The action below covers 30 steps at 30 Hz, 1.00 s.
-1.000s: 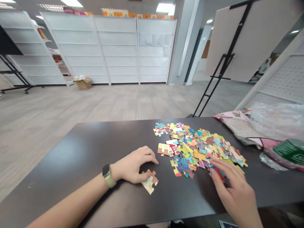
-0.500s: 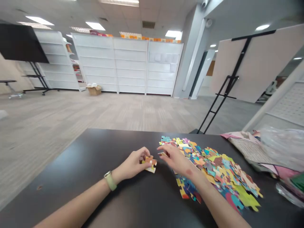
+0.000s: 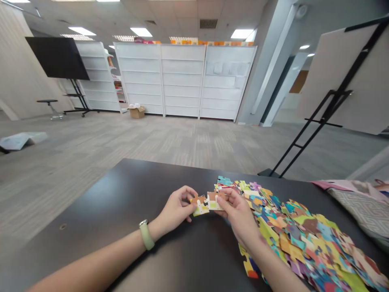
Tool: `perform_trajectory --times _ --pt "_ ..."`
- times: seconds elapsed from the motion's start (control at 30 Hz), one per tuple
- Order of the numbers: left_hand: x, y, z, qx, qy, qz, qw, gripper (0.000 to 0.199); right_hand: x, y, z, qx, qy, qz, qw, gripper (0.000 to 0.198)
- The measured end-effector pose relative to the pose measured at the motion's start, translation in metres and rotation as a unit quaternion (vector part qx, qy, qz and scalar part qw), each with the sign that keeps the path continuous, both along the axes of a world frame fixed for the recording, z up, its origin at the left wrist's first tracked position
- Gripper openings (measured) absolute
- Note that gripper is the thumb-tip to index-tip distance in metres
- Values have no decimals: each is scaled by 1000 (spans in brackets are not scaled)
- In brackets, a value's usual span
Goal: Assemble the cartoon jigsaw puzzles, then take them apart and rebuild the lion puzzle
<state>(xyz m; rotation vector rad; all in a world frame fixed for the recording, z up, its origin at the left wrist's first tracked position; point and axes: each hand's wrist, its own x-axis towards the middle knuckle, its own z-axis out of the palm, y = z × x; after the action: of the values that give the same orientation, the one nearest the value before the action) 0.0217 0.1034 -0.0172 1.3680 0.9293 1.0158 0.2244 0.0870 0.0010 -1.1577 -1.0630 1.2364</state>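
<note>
My left hand [image 3: 179,205] pinches a brown, white and yellow jigsaw puzzle piece [image 3: 200,207] between thumb and fingers, above the dark table. Facing it, my right hand [image 3: 238,211] grips a second puzzle piece [image 3: 214,201], brown on top and pale below. The two pieces meet edge to edge; whether their tabs interlock I cannot tell. Beside and partly beneath my right forearm spreads a heap of colourful puzzle pieces [image 3: 304,235].
The dark table [image 3: 136,194] has its far edge just beyond my hands. A patterned cloth bag [image 3: 352,202] lies at the right. Past the table stand a black easel frame [image 3: 316,117], white shelves [image 3: 182,81] and a screen on a stand [image 3: 57,59].
My right hand has turned toward the left one, bringing its piece up against the left hand's piece. The view has swung a little to the left.
</note>
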Motion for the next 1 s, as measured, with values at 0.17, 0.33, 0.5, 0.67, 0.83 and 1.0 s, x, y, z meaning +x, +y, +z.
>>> perform_trajectory --times 0.17,0.33,0.5,0.67,0.83,1.0 --pt "-1 0 4 -7 -19 -3 1000 30 -2 0 1 9 -18 8 1000 49" --pt "-2 0 5 -1 -23 -11 1000 29 -5 -1 1 3 -12 18 1000 50" --pt "-3 -1 6 13 -18 -12 1000 29 -7 -2 0 -13 -16 17 1000 49" --pt "-3 -1 7 14 -29 -30 999 27 -8 -4 -1 -8 -14 25 1000 48" --pt "-2 -2 6 -5 -102 -71 992 27 -15 -7 1 -7 -15 32 999 46" --pt "-2 -5 6 23 -43 -43 998 35 -20 -9 0 4 -8 44 999 46"
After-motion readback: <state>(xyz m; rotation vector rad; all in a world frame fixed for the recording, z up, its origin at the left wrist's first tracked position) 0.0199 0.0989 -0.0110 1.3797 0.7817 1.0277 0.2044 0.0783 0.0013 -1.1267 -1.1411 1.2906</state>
